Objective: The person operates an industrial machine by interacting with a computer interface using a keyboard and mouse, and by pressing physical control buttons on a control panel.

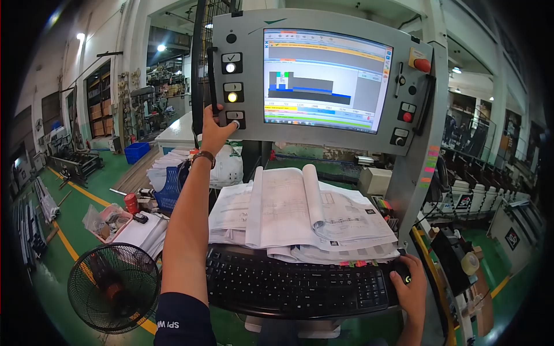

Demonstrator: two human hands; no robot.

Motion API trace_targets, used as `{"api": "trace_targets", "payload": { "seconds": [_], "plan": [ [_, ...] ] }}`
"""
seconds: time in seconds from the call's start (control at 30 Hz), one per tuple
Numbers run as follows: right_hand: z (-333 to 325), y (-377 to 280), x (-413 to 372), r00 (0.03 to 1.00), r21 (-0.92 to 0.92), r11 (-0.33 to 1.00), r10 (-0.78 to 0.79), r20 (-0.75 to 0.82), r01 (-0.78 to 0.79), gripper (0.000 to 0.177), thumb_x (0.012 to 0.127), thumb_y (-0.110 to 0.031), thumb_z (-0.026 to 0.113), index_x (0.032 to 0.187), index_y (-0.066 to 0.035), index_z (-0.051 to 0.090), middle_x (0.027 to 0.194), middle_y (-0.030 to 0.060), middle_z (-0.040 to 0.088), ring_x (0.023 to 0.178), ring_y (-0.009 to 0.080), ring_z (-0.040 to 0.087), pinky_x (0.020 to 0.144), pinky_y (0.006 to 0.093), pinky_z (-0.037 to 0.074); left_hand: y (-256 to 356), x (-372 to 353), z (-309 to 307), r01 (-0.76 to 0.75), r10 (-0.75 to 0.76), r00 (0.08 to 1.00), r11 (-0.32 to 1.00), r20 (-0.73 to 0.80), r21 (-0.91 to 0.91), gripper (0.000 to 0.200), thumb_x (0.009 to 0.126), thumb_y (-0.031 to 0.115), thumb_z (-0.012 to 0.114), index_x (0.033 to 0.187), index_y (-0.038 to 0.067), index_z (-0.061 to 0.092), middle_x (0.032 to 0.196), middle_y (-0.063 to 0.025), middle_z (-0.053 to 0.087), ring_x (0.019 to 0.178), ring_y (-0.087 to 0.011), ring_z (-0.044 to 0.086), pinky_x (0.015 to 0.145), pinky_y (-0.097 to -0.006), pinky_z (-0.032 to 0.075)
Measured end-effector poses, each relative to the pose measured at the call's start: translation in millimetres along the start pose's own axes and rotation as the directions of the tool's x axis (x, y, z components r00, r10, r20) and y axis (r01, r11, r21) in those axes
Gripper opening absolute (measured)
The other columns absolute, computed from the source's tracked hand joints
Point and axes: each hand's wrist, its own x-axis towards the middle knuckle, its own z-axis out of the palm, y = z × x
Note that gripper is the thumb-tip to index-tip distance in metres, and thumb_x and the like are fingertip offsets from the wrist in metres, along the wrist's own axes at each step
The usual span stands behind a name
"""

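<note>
My left hand (214,131) reaches up to the lower left corner of a grey control panel (323,138). Its fingers curl at the panel's edge by the black handle (212,81), and the thumb presses on the lowest button (235,117). Above that, a yellow button (232,97) is lit. The panel's screen (329,81) shows a drawing with blue and grey shapes. Down at the right, my right hand (411,284) is closed over a black computer mouse (400,270), beside a black keyboard (294,285). Paper drawings (283,202) lie behind the keyboard, some sheets rolled back.
A black fan (113,288) stands at lower left, near a pink basket (109,224) and a blue file holder (167,190). Red buttons (422,64) sit on the panel's right side. Metal bars (29,230) lie on the green floor at far left.
</note>
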Motion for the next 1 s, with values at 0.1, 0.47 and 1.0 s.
{"api": "trace_targets", "payload": {
  "seconds": [0.1, 0.47, 1.0],
  "plan": [
    [-1, -1, 0, 1.0, -0.011, 1.0, -0.002, 0.001, 0.002, 0.051, 0.091, -0.021, 0.084, 0.135, -0.001, 0.07, 0.146, 0.0209, 0.065, 0.132, 0.0425, 0.066, 0.111, 0.0485, 0.053, -6, 2, 1, -0.009, 0.009, 1.0, 1.0, -0.008, 0.002, 0.072, 0.079, 0.014, 0.088, 0.141, 0.01, 0.052, 0.133, -0.0105, 0.058, 0.113, -0.0228, 0.062, 0.098, -0.0396, 0.058],
    [-1, -3, 0, 1.0, -0.003, 1.0, 0.021, 0.009, -0.021, 0.05, 0.091, -0.02, 0.083, 0.136, -0.001, 0.07, 0.147, 0.0206, 0.065, 0.132, 0.0416, 0.067, 0.111, 0.0474, 0.053, 9, -5, 1, -0.043, 0.043, 0.999, 0.999, -0.024, 0.031, 0.072, 0.079, 0.01, 0.086, 0.142, 0.009, 0.052, 0.132, -0.0113, 0.056, 0.114, -0.0238, 0.063, 0.098, -0.0396, 0.058],
    [1, -2, 0, 1.0, -0.007, 1.0, 0.022, 0.003, -0.022, 0.051, 0.091, -0.022, 0.083, 0.135, 0.001, 0.07, 0.147, 0.0207, 0.065, 0.133, 0.0409, 0.066, 0.113, 0.0468, 0.051, -7, 0, 3, -0.063, 0.064, 0.997, 0.997, -0.039, 0.038, 0.073, 0.079, 0.012, 0.091, 0.142, 0.01, 0.054, 0.132, -0.0104, 0.056, 0.111, -0.0233, 0.063, 0.098, -0.0394, 0.057]
  ]
}}
